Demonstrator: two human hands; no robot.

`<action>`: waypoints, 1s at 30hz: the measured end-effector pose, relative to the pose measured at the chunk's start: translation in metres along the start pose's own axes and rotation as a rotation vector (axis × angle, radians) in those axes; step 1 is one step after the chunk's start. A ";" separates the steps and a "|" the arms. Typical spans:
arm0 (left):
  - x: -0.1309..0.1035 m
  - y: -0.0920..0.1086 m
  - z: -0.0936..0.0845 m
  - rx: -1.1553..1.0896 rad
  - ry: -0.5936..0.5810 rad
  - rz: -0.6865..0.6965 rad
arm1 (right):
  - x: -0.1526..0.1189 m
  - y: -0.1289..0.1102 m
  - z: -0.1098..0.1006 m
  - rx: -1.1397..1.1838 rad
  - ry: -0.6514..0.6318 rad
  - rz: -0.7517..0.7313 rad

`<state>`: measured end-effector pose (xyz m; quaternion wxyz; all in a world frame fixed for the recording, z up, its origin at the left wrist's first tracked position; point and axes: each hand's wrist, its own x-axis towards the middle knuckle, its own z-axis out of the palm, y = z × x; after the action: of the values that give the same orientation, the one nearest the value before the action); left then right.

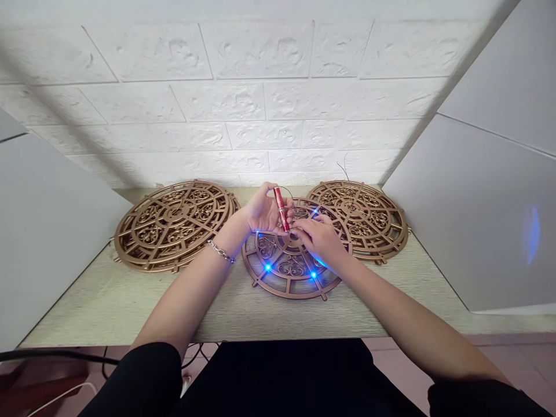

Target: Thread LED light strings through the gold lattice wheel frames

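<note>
Black short sleeves [150,373]; chain bracelet [221,252] (silvery).

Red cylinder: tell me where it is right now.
In the head view, the red cylinder is near the centre, held in the left hand over the blue-lit openwork disc, just left of the right hand.

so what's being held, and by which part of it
The left hand holds the red cylinder, thumb near its upper end and fingers at its side. Whether the right hand grips anything cannot be told.

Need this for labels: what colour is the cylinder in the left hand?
The cylinder is red, clearest in the head view.
</note>
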<state>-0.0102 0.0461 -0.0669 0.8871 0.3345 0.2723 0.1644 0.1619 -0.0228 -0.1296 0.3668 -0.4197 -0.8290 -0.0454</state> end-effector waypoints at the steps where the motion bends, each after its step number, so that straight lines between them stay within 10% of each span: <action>1: 0.000 0.000 0.000 0.001 0.010 0.002 | 0.000 0.000 0.000 -0.001 0.004 -0.002; 30: -0.029 0.015 0.000 0.902 0.248 -0.038 | 0.009 0.005 -0.020 0.009 -0.103 0.421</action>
<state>-0.0349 0.0430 -0.0453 0.6166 0.6595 0.4267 0.0521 0.1735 -0.0209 -0.1102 0.3271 -0.5838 -0.7409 0.0574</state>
